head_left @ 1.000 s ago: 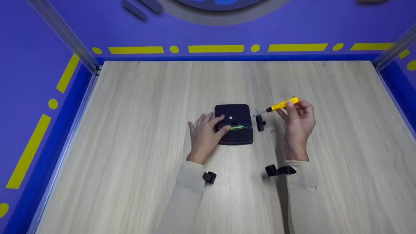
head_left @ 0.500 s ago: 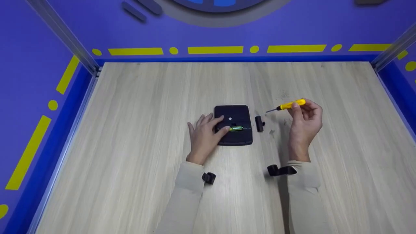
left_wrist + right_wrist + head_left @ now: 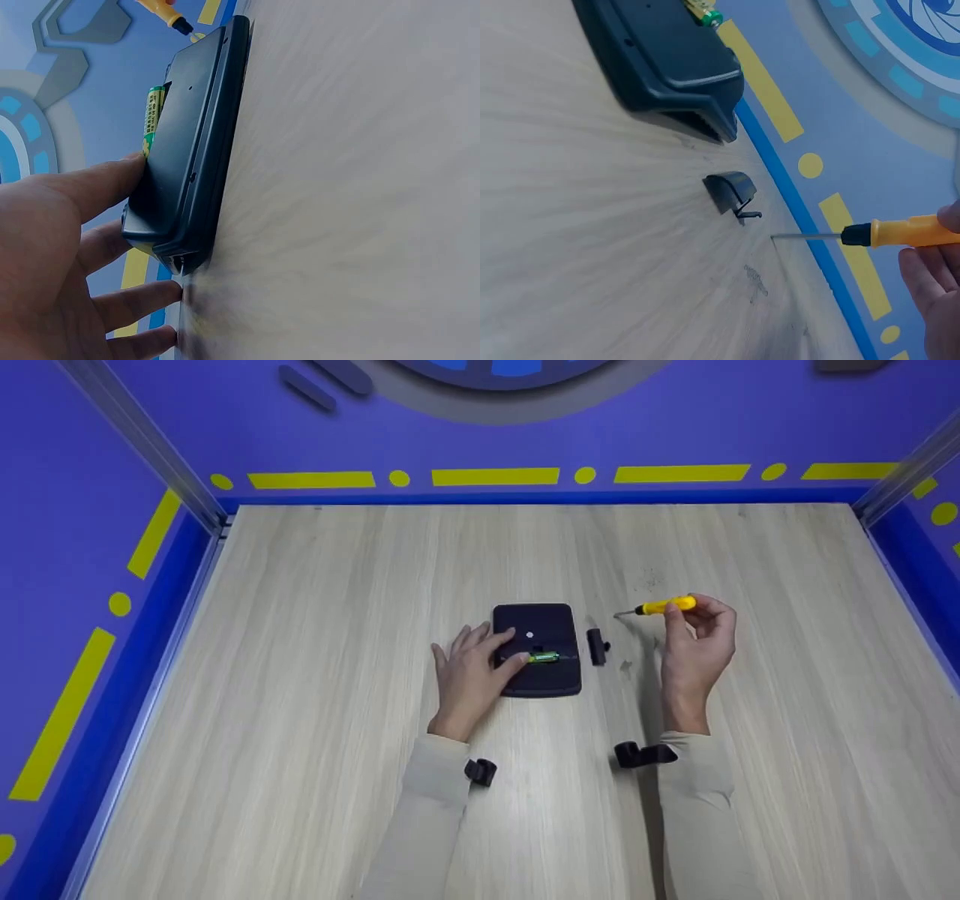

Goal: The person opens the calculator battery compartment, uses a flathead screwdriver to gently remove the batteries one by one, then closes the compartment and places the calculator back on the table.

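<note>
A flat black device (image 3: 540, 682), calculator-like with rounded corners, lies with its battery side up on the table. In its slot sits a green battery (image 3: 546, 657), standing partly proud of the casing in the left wrist view. My left hand (image 3: 472, 679) rests at the device's left side, thumb tip pressing at the battery's near end, index finger on the casing, other fingers spread on the table. Between thumb and fingers, my right hand (image 3: 694, 656) pinches a yellow-handled screwdriver (image 3: 667, 606), its shaft pointing left, tip close over the tabletop. The small black battery cover (image 3: 733, 191) lies left of that tip.
The wood-grain table (image 3: 315, 660) is bounded by blue-purple walls (image 3: 480, 442) with yellow markings. Small dark marks (image 3: 649, 580) show on the wood near the screwdriver. Black wrist mounts (image 3: 645, 754) jut inward from both sleeves.
The screwdriver has moved right, away from the battery cover, then come slightly back left and lower with my right hand. My left hand, the device and the battery stay put.
</note>
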Available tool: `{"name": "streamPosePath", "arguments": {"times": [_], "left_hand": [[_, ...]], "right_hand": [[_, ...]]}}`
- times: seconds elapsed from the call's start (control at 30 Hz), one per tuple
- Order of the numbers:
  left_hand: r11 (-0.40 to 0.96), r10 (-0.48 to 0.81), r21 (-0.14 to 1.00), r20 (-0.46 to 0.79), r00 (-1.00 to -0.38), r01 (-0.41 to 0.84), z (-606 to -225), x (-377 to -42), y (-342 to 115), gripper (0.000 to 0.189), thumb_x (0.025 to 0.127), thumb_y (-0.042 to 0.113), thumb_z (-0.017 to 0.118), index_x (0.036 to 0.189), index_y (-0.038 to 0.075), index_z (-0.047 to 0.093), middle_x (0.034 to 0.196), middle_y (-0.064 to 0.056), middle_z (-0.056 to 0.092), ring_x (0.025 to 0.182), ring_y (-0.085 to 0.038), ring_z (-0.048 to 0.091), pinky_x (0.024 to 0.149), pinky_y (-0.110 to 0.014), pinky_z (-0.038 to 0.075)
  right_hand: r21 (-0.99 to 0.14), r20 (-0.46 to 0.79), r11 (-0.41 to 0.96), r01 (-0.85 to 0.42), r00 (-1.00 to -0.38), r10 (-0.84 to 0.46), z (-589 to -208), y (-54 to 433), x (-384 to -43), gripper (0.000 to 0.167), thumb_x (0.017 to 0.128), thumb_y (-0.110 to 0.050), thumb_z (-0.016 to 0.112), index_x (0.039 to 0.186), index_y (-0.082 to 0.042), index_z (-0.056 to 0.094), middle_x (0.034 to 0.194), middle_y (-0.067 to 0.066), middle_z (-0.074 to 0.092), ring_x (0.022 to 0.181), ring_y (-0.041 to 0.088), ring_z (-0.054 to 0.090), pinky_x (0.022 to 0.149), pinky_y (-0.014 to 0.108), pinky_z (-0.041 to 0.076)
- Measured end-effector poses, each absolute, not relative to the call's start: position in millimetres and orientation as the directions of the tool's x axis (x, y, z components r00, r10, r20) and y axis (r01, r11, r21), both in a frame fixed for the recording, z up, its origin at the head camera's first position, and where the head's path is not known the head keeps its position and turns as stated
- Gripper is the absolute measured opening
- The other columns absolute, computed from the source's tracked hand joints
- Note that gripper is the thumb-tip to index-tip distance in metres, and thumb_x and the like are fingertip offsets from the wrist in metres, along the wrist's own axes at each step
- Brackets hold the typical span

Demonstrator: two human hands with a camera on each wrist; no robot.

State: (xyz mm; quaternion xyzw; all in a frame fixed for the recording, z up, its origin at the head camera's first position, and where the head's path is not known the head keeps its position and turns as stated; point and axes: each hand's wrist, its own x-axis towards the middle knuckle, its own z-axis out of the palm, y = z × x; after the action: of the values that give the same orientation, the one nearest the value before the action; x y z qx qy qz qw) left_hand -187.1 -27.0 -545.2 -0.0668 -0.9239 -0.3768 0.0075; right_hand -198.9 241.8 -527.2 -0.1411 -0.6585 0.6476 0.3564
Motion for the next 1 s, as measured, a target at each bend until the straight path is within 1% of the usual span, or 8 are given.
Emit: {"name": "streamPosePath", "arguments": {"times": [0.2, 0.3, 0.43, 0.57, 0.73, 0.8, 0.9, 1.0], "left_hand": [[0.703, 0.118, 0.699, 0.065, -0.991, 0.129, -545.6, -186.9, -27.1, 0.051, 0.100, 0.047, 0.072, 0.144, 0.021, 0.070, 0.158, -0.015, 0.052, 0.153, -0.041, 0.035, 0.120, -0.076, 0.001], [0.705, 0.117, 0.698, 0.061, -0.991, 0.127, -546.0, -187.2, -26.9, 0.051, 0.099, 0.047, 0.072, 0.144, 0.021, 0.070, 0.158, -0.015, 0.052, 0.153, -0.041, 0.035, 0.120, -0.076, 0.001], [0.707, 0.118, 0.697, 0.059, -0.991, 0.125, -546.0, -187.6, -27.0, 0.051, 0.100, 0.047, 0.072, 0.144, 0.022, 0.069, 0.158, -0.015, 0.052, 0.153, -0.041, 0.035, 0.120, -0.076, 0.001], [0.709, 0.117, 0.693, 0.066, -0.991, 0.130, -546.2, -187.3, -27.2, 0.051, 0.099, 0.047, 0.072, 0.144, 0.021, 0.070, 0.158, -0.015, 0.053, 0.153, -0.041, 0.035, 0.120, -0.077, 0.002], [0.711, 0.119, 0.690, 0.071, -0.990, 0.135, -546.1, -186.9, -26.7, 0.051, 0.099, 0.047, 0.072, 0.143, 0.021, 0.070, 0.157, -0.015, 0.053, 0.153, -0.042, 0.036, 0.120, -0.077, 0.003], [0.709, 0.120, 0.692, 0.070, -0.990, 0.135, -545.9, -187.1, -26.6, 0.051, 0.099, 0.047, 0.072, 0.143, 0.021, 0.070, 0.157, -0.015, 0.053, 0.153, -0.042, 0.035, 0.120, -0.077, 0.002], [0.707, 0.120, 0.694, 0.072, -0.990, 0.136, -546.2, -187.6, -26.9, 0.051, 0.099, 0.047, 0.072, 0.143, 0.021, 0.070, 0.157, -0.016, 0.053, 0.153, -0.042, 0.035, 0.120, -0.078, 0.002], [0.708, 0.117, 0.693, 0.071, -0.991, 0.133, -547.1, -188.0, -27.1, 0.051, 0.099, 0.047, 0.072, 0.143, 0.021, 0.070, 0.157, -0.016, 0.053, 0.153, -0.042, 0.036, 0.120, -0.078, 0.003]], "right_hand": [[-0.957, 0.289, 0.202, -0.207, -0.725, 0.625, -526.3, 243.2, -196.8, 0.028, 0.098, 0.008, 0.068, 0.124, 0.008, 0.056, 0.114, 0.001, 0.060, 0.106, 0.016, 0.065, 0.097, 0.029, 0.056], [-0.950, 0.294, 0.272, -0.154, -0.737, 0.609, -526.2, 243.7, -195.5, 0.030, 0.098, 0.007, 0.068, 0.126, 0.010, 0.057, 0.115, 0.005, 0.061, 0.108, 0.015, 0.065, 0.098, 0.029, 0.056], [-0.923, 0.286, 0.382, -0.053, -0.758, 0.586, -526.1, 245.0, -195.0, 0.030, 0.098, 0.006, 0.068, 0.127, 0.008, 0.060, 0.119, 0.012, 0.061, 0.108, 0.015, 0.062, 0.100, 0.028, 0.055], [-0.879, 0.266, 0.475, 0.040, -0.786, 0.558, -525.2, 247.3, -194.3, 0.028, 0.099, 0.004, 0.068, 0.126, 0.007, 0.062, 0.121, 0.017, 0.060, 0.107, 0.020, 0.061, 0.100, 0.033, 0.056], [-0.831, 0.228, 0.542, 0.124, -0.812, 0.537, -523.8, 250.2, -192.7, 0.027, 0.098, 0.003, 0.068, 0.124, 0.008, 0.065, 0.119, 0.022, 0.060, 0.103, 0.030, 0.063, 0.089, 0.029, 0.052], [-0.818, 0.206, 0.555, 0.151, -0.824, 0.527, -522.5, 251.3, -192.5, 0.028, 0.098, 0.002, 0.068, 0.125, 0.009, 0.065, 0.118, 0.023, 0.060, 0.103, 0.033, 0.062, 0.087, 0.030, 0.050], [-0.792, 0.182, 0.585, 0.178, -0.844, 0.504, -519.0, 252.8, -191.8, 0.029, 0.098, 0.003, 0.066, 0.126, 0.011, 0.067, 0.118, 0.026, 0.060, 0.105, 0.038, 0.062, 0.092, 0.039, 0.052], [-0.751, 0.163, 0.630, 0.199, -0.868, 0.469, -515.1, 254.6, -190.3, 0.032, 0.096, 0.003, 0.065, 0.126, 0.012, 0.068, 0.115, 0.028, 0.062, 0.105, 0.042, 0.061, 0.097, 0.049, 0.052]]}}
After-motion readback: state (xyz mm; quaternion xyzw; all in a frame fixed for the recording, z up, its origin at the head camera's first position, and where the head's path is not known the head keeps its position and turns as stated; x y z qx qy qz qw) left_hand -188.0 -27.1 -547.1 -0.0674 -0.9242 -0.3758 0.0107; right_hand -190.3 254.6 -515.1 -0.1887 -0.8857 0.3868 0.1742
